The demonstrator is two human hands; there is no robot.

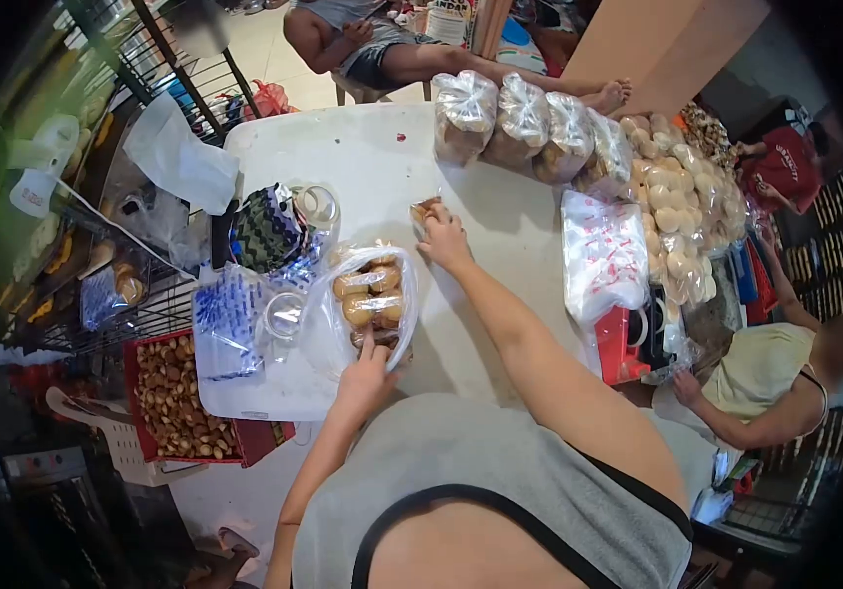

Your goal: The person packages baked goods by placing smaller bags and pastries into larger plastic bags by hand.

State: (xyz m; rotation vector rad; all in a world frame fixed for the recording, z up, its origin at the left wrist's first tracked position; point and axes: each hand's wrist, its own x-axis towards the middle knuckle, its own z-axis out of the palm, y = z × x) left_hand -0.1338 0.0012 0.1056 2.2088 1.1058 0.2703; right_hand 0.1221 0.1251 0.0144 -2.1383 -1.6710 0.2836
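Observation:
A clear plastic bag (406,294) of round brown bread rolls (372,294) lies with its mouth spread on the white table (480,344). My left hand (369,371) is at the bag's near end, its fingers reaching inside the rim against the rolls and thumb side on the plastic. Farther out and to the right, my right hand (445,241) is closed on a small brown piece (425,209) that looks like bread; its fingers partly cover it. Left of the bag are a dark patterned pouch (267,229) and rolls of clear tape (284,314).
Several filled bread bags (466,118) line the far right edge. Flat printed plastic bags (605,255), a red tape dispenser (623,346) and a heap of bagged buns (677,211) are at right. A red crate of rolls (186,402) stands lower left. Other people sit nearby.

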